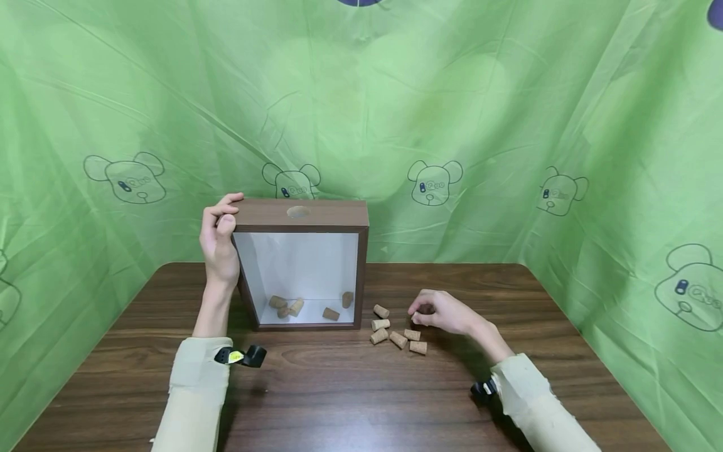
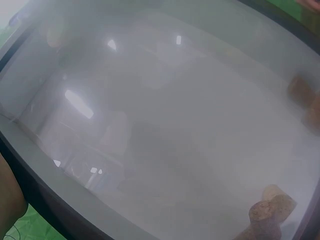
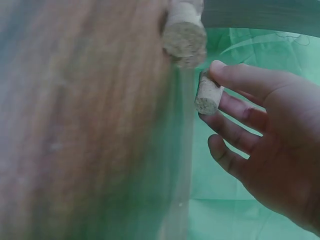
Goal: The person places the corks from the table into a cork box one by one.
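- While the thumb tip presses on one side, the fingers of the right hand (image 1: 443,312) back the other, pinching a small tan cylindrical cork stopper (image 3: 209,94).
- Seen from the right wrist, that cork's long axis runs nearly upright, leaning slightly right at the top; one flat round end points down and toward the camera, the other end sits by the thumb.
- The right forearm slants in from the lower right, fingertips directed left; the lower fingers are bent and apart beneath the cork.
- Just left of these fingertips, six loose tan cork stoppers (image 1: 398,339) lie on their sides, axes turned various ways, on the dark brown wood-grain table (image 1: 316,383).
- Beside them stands a shallow square brown wood-grain box (image 1: 339,213), a round hole (image 1: 299,212) in its top and several tan corks (image 1: 331,314) on its white floor.
- The left hand (image 1: 220,248), forearm rising steeply, grips the box's upper left corner, thumb in front.
- In the head view the fingers mostly hide the pinched cork; whether it touches the table, I cannot tell. Reflections cloud the clear front pane (image 2: 165,115) in the left wrist view, and the table blurs in the right.
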`<state>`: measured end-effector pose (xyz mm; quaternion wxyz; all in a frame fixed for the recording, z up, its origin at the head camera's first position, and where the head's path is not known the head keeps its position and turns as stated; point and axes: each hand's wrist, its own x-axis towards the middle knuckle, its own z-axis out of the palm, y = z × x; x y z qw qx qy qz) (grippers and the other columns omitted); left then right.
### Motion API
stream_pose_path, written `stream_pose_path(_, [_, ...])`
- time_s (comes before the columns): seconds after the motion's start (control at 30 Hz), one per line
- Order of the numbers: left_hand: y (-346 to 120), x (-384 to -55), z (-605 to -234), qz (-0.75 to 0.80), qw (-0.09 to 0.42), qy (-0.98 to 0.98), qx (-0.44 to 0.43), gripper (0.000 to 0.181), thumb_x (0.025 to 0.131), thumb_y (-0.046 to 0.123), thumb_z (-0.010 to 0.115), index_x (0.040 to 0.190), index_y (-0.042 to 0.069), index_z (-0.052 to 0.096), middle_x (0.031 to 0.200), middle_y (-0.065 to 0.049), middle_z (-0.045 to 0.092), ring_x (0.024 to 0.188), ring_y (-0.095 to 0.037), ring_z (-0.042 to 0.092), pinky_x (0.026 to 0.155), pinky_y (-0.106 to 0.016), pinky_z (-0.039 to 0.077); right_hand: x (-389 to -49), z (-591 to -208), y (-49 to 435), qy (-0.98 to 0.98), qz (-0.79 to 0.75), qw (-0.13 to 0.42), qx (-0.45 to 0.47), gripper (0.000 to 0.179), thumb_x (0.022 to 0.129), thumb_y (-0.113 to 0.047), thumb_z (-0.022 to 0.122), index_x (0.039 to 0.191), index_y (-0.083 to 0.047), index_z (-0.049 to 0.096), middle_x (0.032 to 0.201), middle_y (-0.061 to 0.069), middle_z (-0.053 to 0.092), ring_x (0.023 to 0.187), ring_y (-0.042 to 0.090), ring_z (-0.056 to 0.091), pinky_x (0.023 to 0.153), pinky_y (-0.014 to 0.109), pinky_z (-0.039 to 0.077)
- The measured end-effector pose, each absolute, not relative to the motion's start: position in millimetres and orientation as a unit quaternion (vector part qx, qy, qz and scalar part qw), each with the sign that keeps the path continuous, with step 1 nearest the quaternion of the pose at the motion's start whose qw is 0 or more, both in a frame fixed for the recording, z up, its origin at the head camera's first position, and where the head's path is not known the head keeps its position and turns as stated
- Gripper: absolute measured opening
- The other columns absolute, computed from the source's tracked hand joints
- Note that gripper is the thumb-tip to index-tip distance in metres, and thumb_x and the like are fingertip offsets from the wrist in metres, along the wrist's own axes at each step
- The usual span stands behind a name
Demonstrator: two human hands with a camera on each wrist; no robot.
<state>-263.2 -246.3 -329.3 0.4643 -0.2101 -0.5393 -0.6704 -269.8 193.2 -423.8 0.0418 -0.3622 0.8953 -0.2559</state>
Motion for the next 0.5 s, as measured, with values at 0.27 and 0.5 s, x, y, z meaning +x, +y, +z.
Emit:
stream_pose_path(0.27, [-247, -262, -329, -0.672, 0.462, -0.539, -0.209, 0.017, 0.094, 0.015, 0.050, 0.100, 0.003, 0.061, 0.123, -0.024, 0.063, 0.126, -0.033, 0.053, 0.112, -0.033, 0.030, -270, -413, 186, 0.890, -0.275, 0.017, -0.362, 0.013, 0.091, -0.020, 0.070, 0.103, -0.017, 0.073, 0.095, -0.010, 0.063, 0.079, 0.009, 0.062, 0.071, 0.025, 0.053])
stream_pose_path(0.5, [-247, -262, -329, -0.670, 0.463, -0.542, -0.208, 0.016, 0.094, 0.016, 0.050, 0.101, 0.006, 0.061, 0.124, -0.024, 0.063, 0.127, -0.032, 0.053, 0.112, -0.033, 0.030, -269, -408, 179, 0.880, -0.287, -0.007, -0.379, 0.012, 0.091, -0.019, 0.072, 0.101, -0.024, 0.071, 0.096, -0.011, 0.064, 0.084, 0.003, 0.062, 0.077, 0.039, 0.056])
